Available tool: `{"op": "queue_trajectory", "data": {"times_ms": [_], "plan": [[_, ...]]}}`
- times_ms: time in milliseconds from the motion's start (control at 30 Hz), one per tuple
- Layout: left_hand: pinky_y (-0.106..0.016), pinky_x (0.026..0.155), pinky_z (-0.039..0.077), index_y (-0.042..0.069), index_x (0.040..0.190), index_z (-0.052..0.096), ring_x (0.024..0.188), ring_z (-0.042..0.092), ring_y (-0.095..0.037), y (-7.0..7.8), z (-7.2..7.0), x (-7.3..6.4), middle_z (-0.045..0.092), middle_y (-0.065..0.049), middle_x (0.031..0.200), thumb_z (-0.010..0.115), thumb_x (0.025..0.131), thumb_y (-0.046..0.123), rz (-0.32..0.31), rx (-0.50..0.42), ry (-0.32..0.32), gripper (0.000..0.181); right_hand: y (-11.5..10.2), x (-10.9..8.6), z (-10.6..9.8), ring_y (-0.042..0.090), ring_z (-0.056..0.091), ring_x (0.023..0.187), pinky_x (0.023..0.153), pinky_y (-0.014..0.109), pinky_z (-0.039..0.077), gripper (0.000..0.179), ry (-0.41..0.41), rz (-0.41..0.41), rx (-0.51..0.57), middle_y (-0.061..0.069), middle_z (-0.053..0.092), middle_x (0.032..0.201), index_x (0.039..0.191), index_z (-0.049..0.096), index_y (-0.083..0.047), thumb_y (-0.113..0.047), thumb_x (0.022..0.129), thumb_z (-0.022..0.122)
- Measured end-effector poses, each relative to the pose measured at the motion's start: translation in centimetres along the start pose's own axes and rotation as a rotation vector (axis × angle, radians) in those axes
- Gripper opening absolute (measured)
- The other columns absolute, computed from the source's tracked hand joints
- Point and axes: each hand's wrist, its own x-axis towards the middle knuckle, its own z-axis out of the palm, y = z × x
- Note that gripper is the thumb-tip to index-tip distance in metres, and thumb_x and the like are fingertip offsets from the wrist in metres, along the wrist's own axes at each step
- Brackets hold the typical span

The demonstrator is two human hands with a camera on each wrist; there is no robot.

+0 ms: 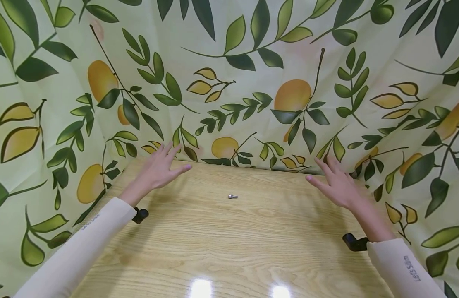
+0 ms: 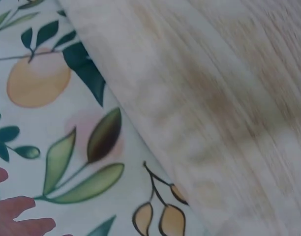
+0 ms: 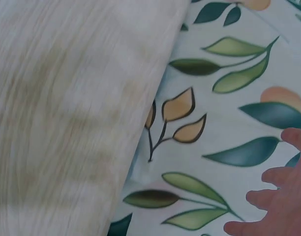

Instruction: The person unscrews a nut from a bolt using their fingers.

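A small silver metal piece, much like a short bolt or connector (image 1: 233, 196), lies on the wooden table (image 1: 229, 231) between the two hands. My left hand (image 1: 158, 167) is raised over the table's far left part, fingers spread and holding nothing. On the other side my right hand (image 1: 335, 182) hovers over the far right part, also with spread fingers and nothing in it. Both hands are apart from the metal piece. In the left wrist view, fingertips (image 2: 22, 204) show at the lower left corner; the right wrist view has fingertips (image 3: 263, 196) at lower right.
A cloth printed with leaves and oranges (image 1: 222, 103) hangs behind the table and along both sides. Black wrist-camera mounts (image 1: 141, 215) stick out beneath the forearms. Two bright light reflections lie at the table's near edge.
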Motion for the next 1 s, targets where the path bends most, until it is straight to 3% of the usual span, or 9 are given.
{"op": "queue_trajectory", "data": {"times_ms": [200, 367, 600, 767, 1000], "plan": [[-0.074, 0.121, 0.025, 0.021, 0.166, 0.021, 0.156, 0.020, -0.049, 1.5, 0.8, -0.9, 0.019, -0.020, 0.172, 0.046, 0.097, 0.075, 0.025, -0.041, 0.007, 0.092, -1.9, -0.7, 1.0, 0.066, 0.012, 0.149, 0.107, 0.089, 0.017, 0.088, -0.005, -0.045, 0.097, 0.025, -0.006, 0.172, 0.168, 0.004, -0.024, -0.062, 0.103, 0.049], [-0.072, 0.121, 0.028, 0.018, 0.166, 0.022, 0.157, 0.022, -0.046, 2.5, 1.4, -1.5, 0.015, -0.015, 0.174, 0.048, 0.098, 0.072, 0.028, -0.129, -0.012, 0.091, -3.2, -1.2, 1.9, 0.059, 0.015, 0.153, 0.110, 0.086, 0.022, 0.090, -0.012, -0.097, 0.211, 0.023, 0.001, 0.173, 0.168, 0.005, -0.025, -0.059, 0.101, 0.056], [-0.075, 0.119, 0.029, 0.018, 0.165, 0.024, 0.156, 0.023, -0.046, 3.8, 2.7, -1.8, 0.020, -0.019, 0.172, 0.053, 0.098, 0.069, -0.004, -0.307, -0.048, 0.090, -4.6, -1.1, 3.6, 0.052, 0.029, 0.151, 0.112, 0.076, 0.036, 0.087, -0.022, -0.158, 0.300, 0.024, 0.023, 0.169, 0.167, 0.013, -0.015, -0.049, 0.102, 0.061], [-0.074, 0.120, 0.028, 0.015, 0.164, 0.027, 0.155, 0.025, -0.048, 4.7, 3.7, -1.7, 0.021, -0.021, 0.170, 0.061, 0.098, 0.061, 0.004, -0.397, -0.058, 0.087, -5.8, -1.2, 4.5, 0.052, 0.036, 0.148, 0.111, 0.074, 0.040, 0.084, -0.040, -0.191, 0.368, 0.025, 0.026, 0.168, 0.165, 0.018, -0.009, -0.039, 0.103, 0.064], [-0.058, 0.105, 0.054, 0.007, 0.160, 0.033, 0.135, 0.053, -0.045, 5.5, 5.4, -1.3, 0.036, -0.021, 0.164, 0.072, 0.096, 0.044, 0.025, -0.499, -0.083, 0.083, -6.7, -0.7, 5.7, 0.052, 0.043, 0.144, 0.111, 0.070, 0.044, 0.076, -0.025, -0.225, 0.460, 0.029, 0.031, 0.164, 0.163, 0.024, -0.006, -0.030, 0.103, 0.065]]}}
